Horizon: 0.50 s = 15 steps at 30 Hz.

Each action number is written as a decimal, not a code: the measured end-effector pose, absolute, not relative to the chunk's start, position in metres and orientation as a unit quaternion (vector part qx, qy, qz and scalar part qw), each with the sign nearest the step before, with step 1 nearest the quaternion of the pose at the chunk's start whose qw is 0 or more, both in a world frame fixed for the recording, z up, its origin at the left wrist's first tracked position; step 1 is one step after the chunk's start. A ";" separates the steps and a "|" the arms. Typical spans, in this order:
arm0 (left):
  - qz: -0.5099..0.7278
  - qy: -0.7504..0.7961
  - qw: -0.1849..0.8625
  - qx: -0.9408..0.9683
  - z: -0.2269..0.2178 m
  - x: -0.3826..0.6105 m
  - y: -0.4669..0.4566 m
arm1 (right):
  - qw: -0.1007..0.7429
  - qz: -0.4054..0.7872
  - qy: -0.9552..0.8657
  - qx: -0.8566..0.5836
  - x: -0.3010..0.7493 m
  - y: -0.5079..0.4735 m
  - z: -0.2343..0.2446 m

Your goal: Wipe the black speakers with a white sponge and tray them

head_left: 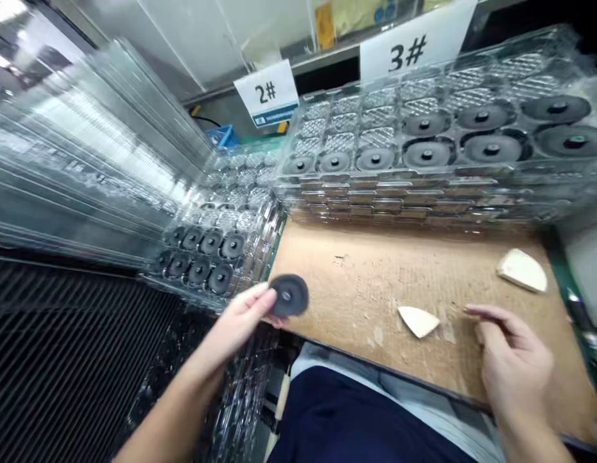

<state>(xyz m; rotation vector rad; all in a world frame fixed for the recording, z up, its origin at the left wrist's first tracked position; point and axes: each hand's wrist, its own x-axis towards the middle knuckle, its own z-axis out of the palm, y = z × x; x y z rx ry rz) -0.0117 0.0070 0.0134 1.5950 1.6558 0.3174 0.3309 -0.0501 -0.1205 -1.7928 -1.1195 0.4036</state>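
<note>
I see matte black disc [289, 296] with grey centre. Clear tray [376, 122] shows diamond-textured cells. Cream wedges [419, 321] lie on tan speckled cardboard [370, 283]. White label [266, 92] carries black 2#, blue stripe. Black ribbed mat [71, 334] runs in diagonal stripes. Navy cloth [356, 418] below.

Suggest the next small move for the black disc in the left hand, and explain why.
Probably lower the black disc into an empty pocket of the nearby clear plastic tray: the left hand pinches it right beside that tray, where matching discs already sit in pockets.
</note>
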 end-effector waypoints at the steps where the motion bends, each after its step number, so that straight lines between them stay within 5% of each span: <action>1: 0.134 0.670 0.367 0.632 0.027 -0.023 0.014 | 0.477 0.168 -0.469 -0.724 0.328 -0.048 -0.122; 7: 0.127 0.742 0.114 0.649 0.074 -0.072 0.076 | 0.473 0.186 -0.520 -0.686 0.320 -0.042 -0.127; 15: 0.062 0.739 -0.043 0.669 0.032 -0.081 0.171 | 0.490 0.188 -0.532 -0.665 0.323 -0.044 -0.131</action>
